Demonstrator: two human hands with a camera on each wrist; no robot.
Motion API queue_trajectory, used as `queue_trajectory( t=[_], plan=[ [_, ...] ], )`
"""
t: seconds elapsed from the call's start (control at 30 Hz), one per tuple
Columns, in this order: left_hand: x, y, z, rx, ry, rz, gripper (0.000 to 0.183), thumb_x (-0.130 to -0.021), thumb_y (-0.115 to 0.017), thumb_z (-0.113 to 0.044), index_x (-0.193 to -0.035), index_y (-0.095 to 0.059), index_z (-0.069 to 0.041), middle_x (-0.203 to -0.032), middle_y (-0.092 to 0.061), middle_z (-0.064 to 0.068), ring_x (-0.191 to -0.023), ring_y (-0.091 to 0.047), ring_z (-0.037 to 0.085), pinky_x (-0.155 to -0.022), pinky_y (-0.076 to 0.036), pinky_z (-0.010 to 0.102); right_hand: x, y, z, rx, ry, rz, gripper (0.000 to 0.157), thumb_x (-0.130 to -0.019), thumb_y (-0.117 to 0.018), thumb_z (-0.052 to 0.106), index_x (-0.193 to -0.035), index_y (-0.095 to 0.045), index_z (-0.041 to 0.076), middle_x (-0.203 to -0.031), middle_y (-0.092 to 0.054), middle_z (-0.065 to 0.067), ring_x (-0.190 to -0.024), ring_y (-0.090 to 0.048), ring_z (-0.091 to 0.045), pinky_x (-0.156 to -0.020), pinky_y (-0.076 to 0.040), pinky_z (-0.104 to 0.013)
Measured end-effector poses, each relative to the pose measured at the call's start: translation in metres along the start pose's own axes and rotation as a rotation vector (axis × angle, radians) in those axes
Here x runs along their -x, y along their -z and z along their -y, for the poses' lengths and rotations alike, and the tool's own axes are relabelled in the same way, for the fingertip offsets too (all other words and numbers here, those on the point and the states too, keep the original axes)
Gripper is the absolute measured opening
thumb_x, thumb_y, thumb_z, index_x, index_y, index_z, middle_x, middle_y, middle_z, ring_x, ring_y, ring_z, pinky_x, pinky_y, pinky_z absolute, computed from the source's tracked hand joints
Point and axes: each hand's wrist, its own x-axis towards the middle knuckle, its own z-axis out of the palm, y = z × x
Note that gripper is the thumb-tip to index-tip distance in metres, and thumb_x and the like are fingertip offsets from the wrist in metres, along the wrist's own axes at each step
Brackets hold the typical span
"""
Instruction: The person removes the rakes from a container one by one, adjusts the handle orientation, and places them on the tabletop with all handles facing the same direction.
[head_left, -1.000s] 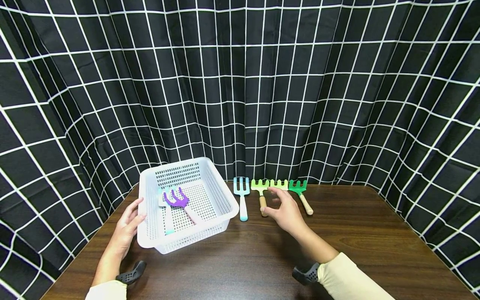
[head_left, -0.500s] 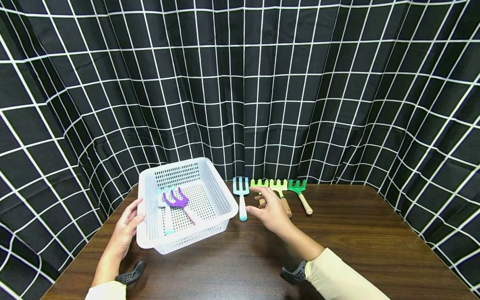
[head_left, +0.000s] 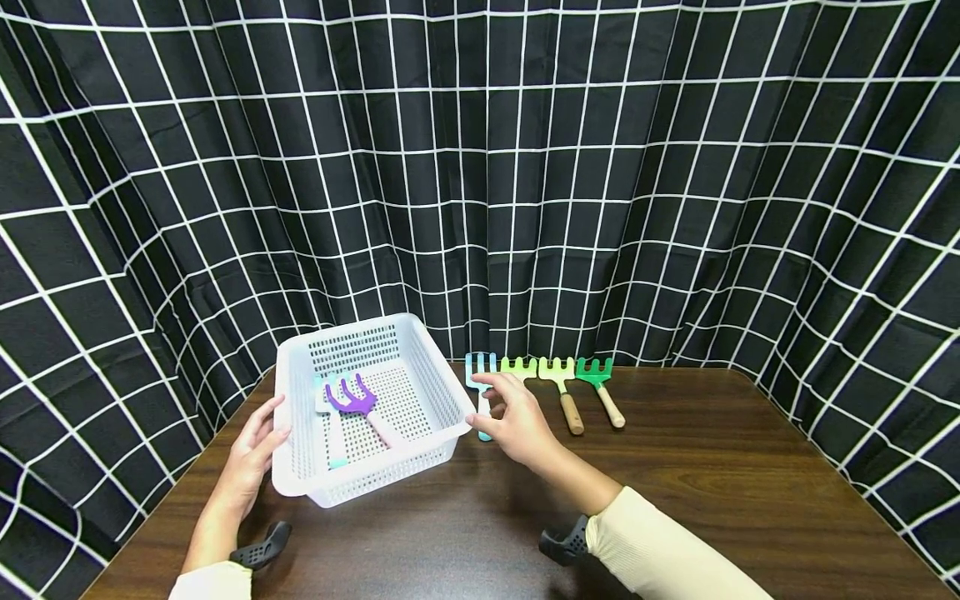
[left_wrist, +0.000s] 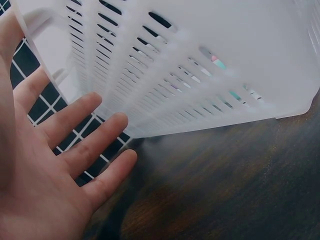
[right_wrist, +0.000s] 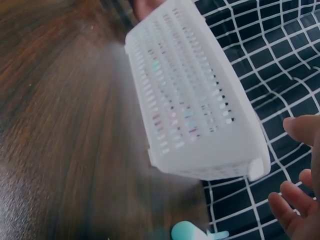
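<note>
My left hand (head_left: 247,458) rests at the left side of a white perforated plastic basket (head_left: 442,367), fingers spread and nearly straight, also visible in the left wrist view (left_wrist: 60,160). Inside the basket, a purple hand rake (head_left: 356,400) with a pale pink handle lies partly over a light-blue-and-white tool (head_left: 336,433). Beside the basket's right corner, my right hand (head_left: 517,425) hovers with loosely bent fingers over a blue garden fork (head_left: 481,363), partly hiding it. That hand holds nothing. In the right wrist view, the teal handle end (right_wrist: 184,231) shows below the basket.
Right of the fork lie a light green hand rake (head_left: 519,367), its handle hidden by my hand, a yellow-green rake (head_left: 558,373) with a wooden handle and a dark green rake (head_left: 596,375). A black gridded curtain (head_left: 487,183) hangs behind the brown wooden table (head_left: 712,467).
My right hand has moved left, from over the light green and yellow-green rakes to over the blue fork, uncovering the yellow-green rake. My left hand and the basket have stayed put.
</note>
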Motion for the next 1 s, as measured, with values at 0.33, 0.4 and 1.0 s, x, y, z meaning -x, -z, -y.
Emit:
queue_trajectory(
  t=[0.33, 0.4, 1.0],
  plan=[
    [0.001, 0.0, -0.001, 0.001, 0.006, -0.006, 0.05, -0.102, -0.047, -0.008, -0.149, -0.029, -0.009, -0.117, -0.06, -0.011, -0.095, -0.062, 0.006, -0.074, -0.049, 0.023, -0.012, -0.015, 0.007, -0.021, 0.098, 0.044, 0.052, -0.074, -0.08, -0.002, -0.122, -0.06, -0.003, -0.115, -0.058, -0.017, -0.095, -0.064, -0.032, -0.077, -0.053, -0.042],
    [0.001, 0.0, 0.0, 0.006, 0.007, -0.002, 0.05, -0.102, -0.047, -0.008, -0.149, -0.029, -0.009, -0.117, -0.06, -0.011, -0.095, -0.062, 0.006, -0.075, -0.049, 0.023, -0.014, -0.018, 0.009, -0.022, 0.089, 0.048, 0.053, -0.074, -0.08, -0.001, -0.123, -0.06, -0.002, -0.116, -0.058, -0.019, -0.097, -0.064, -0.032, -0.079, -0.053, -0.041],
    [-0.001, 0.0, 0.0, 0.001, 0.015, -0.009, 0.05, -0.102, -0.048, -0.009, -0.148, -0.031, -0.011, -0.118, -0.061, -0.011, -0.097, -0.063, 0.008, -0.076, -0.048, 0.022, -0.035, -0.045, 0.03, 0.079, 0.015, 0.14, 0.059, -0.076, -0.083, 0.011, -0.129, -0.058, 0.005, -0.123, -0.055, -0.014, -0.103, -0.061, -0.031, -0.077, -0.053, -0.032]
  ],
)
